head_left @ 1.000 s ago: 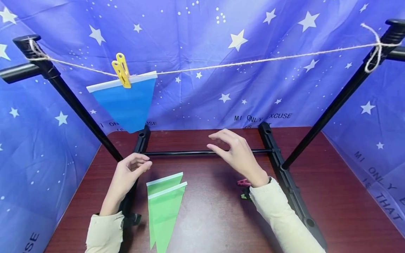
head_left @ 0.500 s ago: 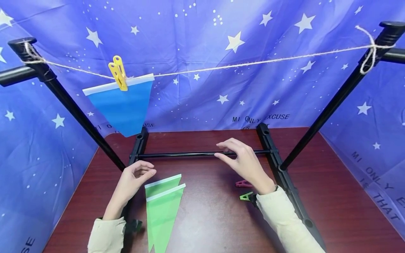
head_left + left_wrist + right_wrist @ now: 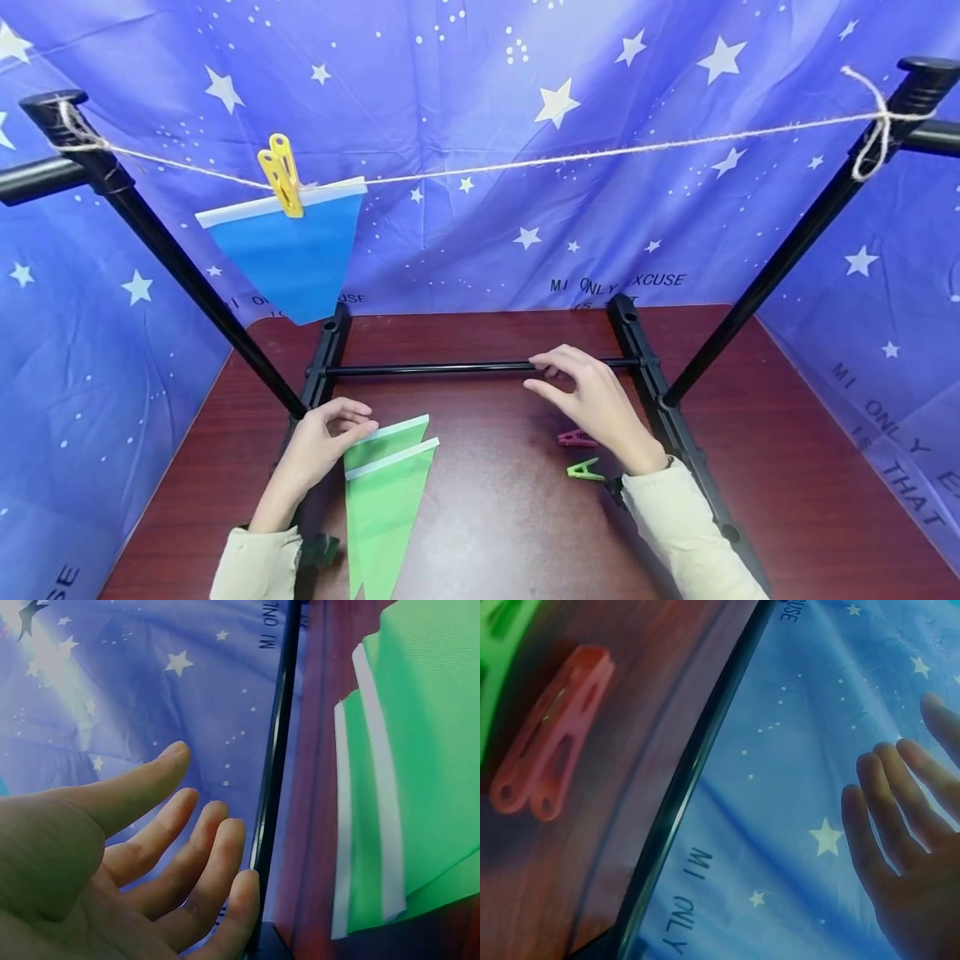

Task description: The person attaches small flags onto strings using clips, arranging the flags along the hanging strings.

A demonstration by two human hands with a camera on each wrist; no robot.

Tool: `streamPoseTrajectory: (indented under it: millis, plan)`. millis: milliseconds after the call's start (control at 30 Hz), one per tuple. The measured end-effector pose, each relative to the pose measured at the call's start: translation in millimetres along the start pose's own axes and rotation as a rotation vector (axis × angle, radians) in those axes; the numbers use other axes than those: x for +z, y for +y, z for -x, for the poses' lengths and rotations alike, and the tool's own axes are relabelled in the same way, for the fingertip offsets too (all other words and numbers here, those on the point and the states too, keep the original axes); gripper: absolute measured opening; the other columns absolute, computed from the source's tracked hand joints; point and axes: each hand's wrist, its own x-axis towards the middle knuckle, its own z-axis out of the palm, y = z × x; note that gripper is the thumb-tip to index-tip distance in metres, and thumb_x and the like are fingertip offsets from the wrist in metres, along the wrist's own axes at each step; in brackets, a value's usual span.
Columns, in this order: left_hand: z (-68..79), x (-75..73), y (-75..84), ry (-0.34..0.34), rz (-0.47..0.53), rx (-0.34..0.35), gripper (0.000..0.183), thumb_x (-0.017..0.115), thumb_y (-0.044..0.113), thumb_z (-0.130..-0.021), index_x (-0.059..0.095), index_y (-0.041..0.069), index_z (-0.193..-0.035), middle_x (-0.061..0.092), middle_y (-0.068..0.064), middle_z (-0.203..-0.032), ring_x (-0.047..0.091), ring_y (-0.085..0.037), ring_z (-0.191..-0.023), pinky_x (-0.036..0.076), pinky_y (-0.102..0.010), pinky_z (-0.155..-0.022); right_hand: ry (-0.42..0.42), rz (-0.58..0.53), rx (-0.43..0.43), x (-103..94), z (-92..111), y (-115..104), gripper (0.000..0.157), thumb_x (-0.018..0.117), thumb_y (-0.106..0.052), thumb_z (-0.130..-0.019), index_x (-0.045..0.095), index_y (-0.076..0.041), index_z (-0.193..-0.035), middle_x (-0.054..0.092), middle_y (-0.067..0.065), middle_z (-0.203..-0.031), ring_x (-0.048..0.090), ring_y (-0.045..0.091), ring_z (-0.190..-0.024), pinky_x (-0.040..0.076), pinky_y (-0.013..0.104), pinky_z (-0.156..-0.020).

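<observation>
Two green pennant flags (image 3: 390,500) with white top edges lie overlapped on the table. My left hand (image 3: 318,446) hovers at their upper left, fingers loosely bent and nothing in them; in the left wrist view the flags (image 3: 427,765) are apart from the fingers. My right hand (image 3: 596,408) is in the air over the right side, thumb and fingers spread apart, holding nothing. Below it on the table are a pink clothespin (image 3: 576,438) and a green clothespin (image 3: 585,470). A blue pennant (image 3: 292,250) hangs from the string (image 3: 510,162), clipped by a yellow clothespin (image 3: 283,177).
The string is tied between two slanted black posts (image 3: 195,275), with the right post (image 3: 780,258) matching. A black crossbar (image 3: 435,368) joins the stand's feet (image 3: 637,333) low across the table (image 3: 487,533). Star-patterned blue cloth (image 3: 465,83) surrounds the back and sides.
My left hand has come down and right, closer to the green flags. My right hand has moved down and right, toward the clothespins, and more of the green clothespin shows.
</observation>
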Motion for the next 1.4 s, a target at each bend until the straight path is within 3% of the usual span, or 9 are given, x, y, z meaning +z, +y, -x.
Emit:
streamPoseTrajectory:
  millis: [167,333,667,900,1033,1400]
  plan:
    - [3.1,4.8,-1.5,-0.020,0.012,-0.018,0.031,0.071,0.028,-0.081,0.064,0.006,-0.102,0.065,-0.004,-0.088,0.063,-0.021,-0.080,0.048,-0.026,-0.066,-0.048,0.015,0.024,-1.8,8,6,0.026,0.069,-0.035,-0.082,0.066,-0.023,-0.104,0.063,-0.009,-0.091,0.057,0.006,-0.083,0.046,0.030,-0.070]
    - [3.8,8.6,-1.7,-0.033,0.010,-0.015,0.030,0.072,0.022,-0.081,0.064,0.002,-0.101,0.064,-0.006,-0.086,0.063,-0.024,-0.078,0.048,-0.026,-0.063,-0.093,0.028,0.060,-5.0,19,12,0.028,0.069,-0.038,-0.081,0.065,-0.025,-0.104,0.063,-0.012,-0.096,0.058,0.008,-0.090,0.046,0.030,-0.078]
    - [5.9,16.2,-3.9,-0.067,-0.052,-0.098,0.027,0.073,0.024,-0.080,0.065,0.009,-0.102,0.064,0.000,-0.086,0.060,-0.015,-0.079,0.048,-0.030,-0.063,-0.151,0.038,0.129,-9.2,37,27,0.032,0.071,-0.041,-0.078,0.065,-0.025,-0.104,0.063,-0.012,-0.102,0.059,0.008,-0.095,0.047,0.032,-0.078]
    - [8.5,19.6,-4.2,-0.085,-0.084,-0.107,0.025,0.073,0.025,-0.079,0.066,0.012,-0.100,0.063,0.002,-0.084,0.060,-0.012,-0.078,0.048,-0.028,-0.065,-0.229,0.069,0.151,-11.9,46,32,0.033,0.075,-0.037,-0.075,0.066,-0.024,-0.104,0.063,-0.011,-0.102,0.058,0.006,-0.096,0.047,0.033,-0.081]
    - [9.9,22.7,-3.9,-0.101,-0.086,-0.104,0.023,0.073,0.023,-0.079,0.066,0.011,-0.097,0.063,0.002,-0.082,0.058,-0.012,-0.075,0.047,-0.026,-0.063,-0.270,0.104,0.151,-13.2,51,37,0.034,0.076,-0.033,-0.074,0.067,-0.020,-0.104,0.063,-0.007,-0.101,0.059,0.012,-0.096,0.047,0.036,-0.081]
    - [9.3,30.4,-8.8,-0.074,-0.128,-0.109,0.023,0.076,0.023,-0.076,0.066,0.013,-0.094,0.062,0.004,-0.080,0.056,-0.011,-0.075,0.045,-0.025,-0.064,-0.315,0.089,0.191,-16.6,65,46,0.032,0.076,-0.035,-0.074,0.068,-0.018,-0.099,0.064,-0.007,-0.096,0.059,0.008,-0.091,0.047,0.034,-0.079]
